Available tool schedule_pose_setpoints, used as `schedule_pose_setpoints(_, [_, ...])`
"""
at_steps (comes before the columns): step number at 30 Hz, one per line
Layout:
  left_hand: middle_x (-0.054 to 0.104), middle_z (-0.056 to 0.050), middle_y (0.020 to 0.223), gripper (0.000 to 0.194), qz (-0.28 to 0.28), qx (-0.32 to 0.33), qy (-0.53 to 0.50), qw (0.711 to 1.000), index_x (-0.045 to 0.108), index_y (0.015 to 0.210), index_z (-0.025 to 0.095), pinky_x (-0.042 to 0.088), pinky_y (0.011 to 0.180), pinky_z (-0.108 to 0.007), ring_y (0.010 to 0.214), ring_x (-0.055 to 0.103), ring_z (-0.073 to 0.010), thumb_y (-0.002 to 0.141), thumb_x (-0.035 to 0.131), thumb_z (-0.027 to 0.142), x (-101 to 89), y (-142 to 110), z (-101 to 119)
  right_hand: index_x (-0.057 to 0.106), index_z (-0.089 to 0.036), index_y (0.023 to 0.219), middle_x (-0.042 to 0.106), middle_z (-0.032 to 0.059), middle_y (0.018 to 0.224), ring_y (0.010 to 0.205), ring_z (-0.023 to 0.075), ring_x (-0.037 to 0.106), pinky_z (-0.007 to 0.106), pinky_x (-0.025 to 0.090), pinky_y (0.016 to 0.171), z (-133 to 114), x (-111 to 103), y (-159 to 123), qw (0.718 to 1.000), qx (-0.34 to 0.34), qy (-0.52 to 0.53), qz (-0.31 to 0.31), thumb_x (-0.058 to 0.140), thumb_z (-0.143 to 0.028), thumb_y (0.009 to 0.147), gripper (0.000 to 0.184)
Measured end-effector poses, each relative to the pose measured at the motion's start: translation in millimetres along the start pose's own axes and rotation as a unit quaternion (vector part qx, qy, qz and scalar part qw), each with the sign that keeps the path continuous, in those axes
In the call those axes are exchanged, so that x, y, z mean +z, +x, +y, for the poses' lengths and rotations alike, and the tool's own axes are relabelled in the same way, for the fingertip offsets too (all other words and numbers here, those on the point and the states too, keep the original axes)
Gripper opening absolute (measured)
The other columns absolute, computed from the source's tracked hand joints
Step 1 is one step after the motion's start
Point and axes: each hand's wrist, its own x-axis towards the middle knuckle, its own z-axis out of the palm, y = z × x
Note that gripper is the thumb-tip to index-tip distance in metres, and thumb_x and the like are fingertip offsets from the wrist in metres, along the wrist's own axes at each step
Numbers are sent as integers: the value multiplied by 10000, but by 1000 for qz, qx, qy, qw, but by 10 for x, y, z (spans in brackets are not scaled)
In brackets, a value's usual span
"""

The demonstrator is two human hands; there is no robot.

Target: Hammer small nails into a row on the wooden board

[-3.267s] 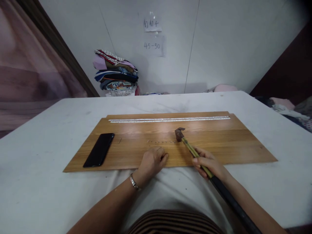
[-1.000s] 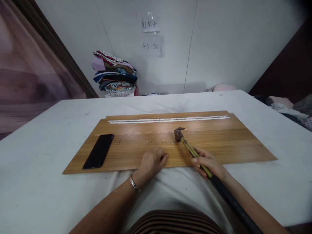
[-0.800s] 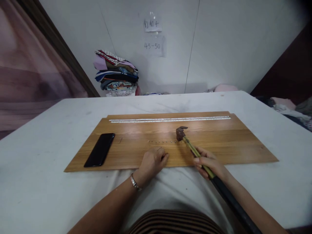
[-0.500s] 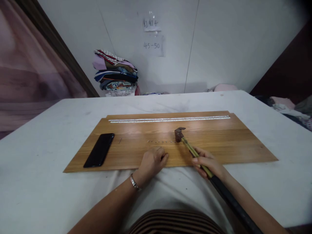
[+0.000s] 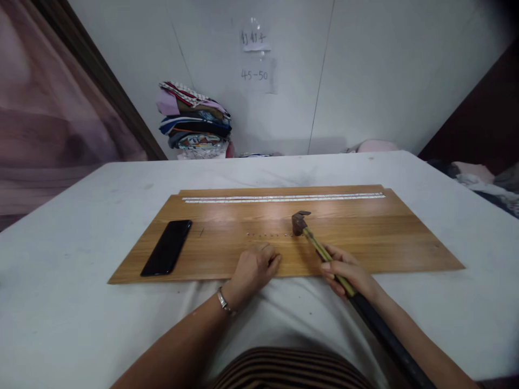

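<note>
Small deltas only. Hammer head (image 5: 298,223) sits a touch lower and further left over the board (image 5: 357,254) than 0.8 s ago, back near its pose of half a second ago. Rest is viewpoint drift: vs 1.0 s ago, head camera turned slightly left and rolled a little. So the phone (image 5: 166,248), clothes stack (image 5: 197,118) and wall papers (image 5: 254,74) show slightly higher and further right. Board's left end likewise; its right end reads slightly right and lower.
</note>
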Motion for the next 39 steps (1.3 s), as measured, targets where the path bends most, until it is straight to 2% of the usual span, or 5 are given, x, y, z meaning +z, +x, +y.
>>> schedule_pose_setpoints(3, [550,0,653,212,4,5,-8,1000,513,680,189,306,578,-258,627,492,-131,877,479,259,2,1,0,502,-173,1061,471,-111,443,232,44,338,133,287,242,-8,20,6,1000,11,-5,3,641,-309,715,398])
schedule_pose_setpoints(14, [554,-1,656,216,-1,2,0,1000,503,686,189,313,580,-255,628,490,-132,881,468,276,7,1,-4,462,-197,879,477,-102,454,238,37,351,121,279,252,-4,6,-5,1000,-17,4,-11,634,-300,743,242])
schedule_pose_setpoints(21, [561,-5,667,204,3,0,-10,1000,509,691,187,325,586,-261,643,505,-138,878,474,263,4,-2,3,460,-200,903,480,-102,483,236,40,360,127,292,235,29,-4,34,1000,-2,12,-4,649,-301,726,278])
schedule_pose_setpoints(29, [562,-6,669,207,-4,-1,-2,1000,512,691,185,319,578,-256,629,503,-135,880,475,259,-17,1,14,488,-191,879,481,-98,489,248,28,350,120,293,250,-8,22,0,1000,-25,15,-11,635,-288,741,223])
schedule_pose_setpoints(39, [562,-10,668,215,-1,-4,-17,1000,512,682,186,312,583,-260,645,506,-140,879,471,262,-11,3,12,478,-197,881,484,-102,498,238,30,350,125,283,239,5,23,23,1000,-2,15,1,650,-304,711,264])
